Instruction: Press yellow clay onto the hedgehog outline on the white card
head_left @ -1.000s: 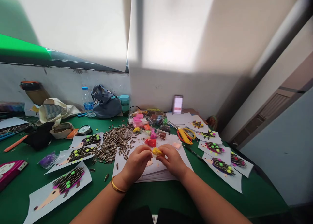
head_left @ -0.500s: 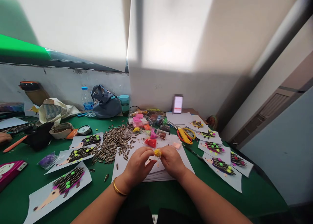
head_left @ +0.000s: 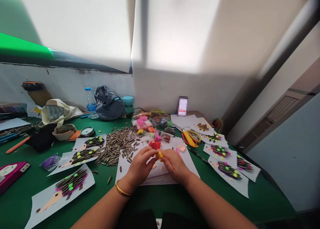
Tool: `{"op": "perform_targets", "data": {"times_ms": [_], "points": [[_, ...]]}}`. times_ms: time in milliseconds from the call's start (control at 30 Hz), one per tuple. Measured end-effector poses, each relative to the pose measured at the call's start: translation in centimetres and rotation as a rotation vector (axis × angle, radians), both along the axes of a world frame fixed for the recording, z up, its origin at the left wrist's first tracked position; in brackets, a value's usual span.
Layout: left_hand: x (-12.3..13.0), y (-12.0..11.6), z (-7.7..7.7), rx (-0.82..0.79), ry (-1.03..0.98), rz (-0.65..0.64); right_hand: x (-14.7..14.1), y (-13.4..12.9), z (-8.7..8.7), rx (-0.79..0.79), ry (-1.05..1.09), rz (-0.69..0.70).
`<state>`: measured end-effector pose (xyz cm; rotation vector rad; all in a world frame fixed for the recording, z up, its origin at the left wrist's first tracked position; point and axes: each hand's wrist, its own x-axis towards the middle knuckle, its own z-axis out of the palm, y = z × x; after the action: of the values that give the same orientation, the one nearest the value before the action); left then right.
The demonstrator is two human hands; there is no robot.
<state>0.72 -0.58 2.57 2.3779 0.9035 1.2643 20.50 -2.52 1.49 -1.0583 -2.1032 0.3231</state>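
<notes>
A small lump of yellow modelling clay (head_left: 159, 155) is pinched between the fingertips of my left hand (head_left: 143, 165) and my right hand (head_left: 175, 164). Both hands are closed on it, and part of it is hidden by the fingers. They hover over a stack of white paper (head_left: 186, 169), where small pale pieces show between my hands. Just beyond my fingers lies a red clay lump (head_left: 155, 145), beside brown, magenta and orange ones in clear wrappers. A heap of striped sunflower seeds (head_left: 113, 149) spills onto the paper's left side.
Hedgehog pictures made with seeds lie at left (head_left: 60, 192) and right (head_left: 227, 170). Yellow-handled scissors (head_left: 191, 138) and a black pen (head_left: 197, 154) are right of the paper. A phone (head_left: 183, 106), a blue bag (head_left: 110, 107) and a water bottle (head_left: 90, 104) stand along the wall.
My fingers have shifted slightly around the yellow clay, which now sits a little lower and further left. The other person's hand at the far left has gone out of view.
</notes>
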Motion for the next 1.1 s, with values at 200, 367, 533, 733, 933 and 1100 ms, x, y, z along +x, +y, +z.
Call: {"op": "perform_targets", "data": {"times_ms": [200,367,533,733,933,1100], "points": [[0.2,-0.2,0.2,-0.023,-0.005,0.015,0.3,0.4,-0.5,-0.032,0.131,-0.037],[0.4,-0.2,0.1,-0.047,-0.006,0.005,0.1,0.5,-0.8,-0.01,0.161,-0.082],[0.6,-0.4,0.3,-0.093,-0.017,-0.013,-0.1,0.4,-0.4,0.047,0.12,-0.082],[0.7,-0.4,0.4,-0.117,-0.07,-0.041,-0.2,0.2,-0.2,0.047,0.071,-0.073],[0.6,0.2,0.0,-0.197,-0.193,-0.023,-0.3,0.4,-1.0,0.057,-0.005,-0.099],[0.7,0.3,0.0,-0.275,-0.24,-0.021,-0.5,0.4,-0.9,0.085,-0.08,-0.182]]}}
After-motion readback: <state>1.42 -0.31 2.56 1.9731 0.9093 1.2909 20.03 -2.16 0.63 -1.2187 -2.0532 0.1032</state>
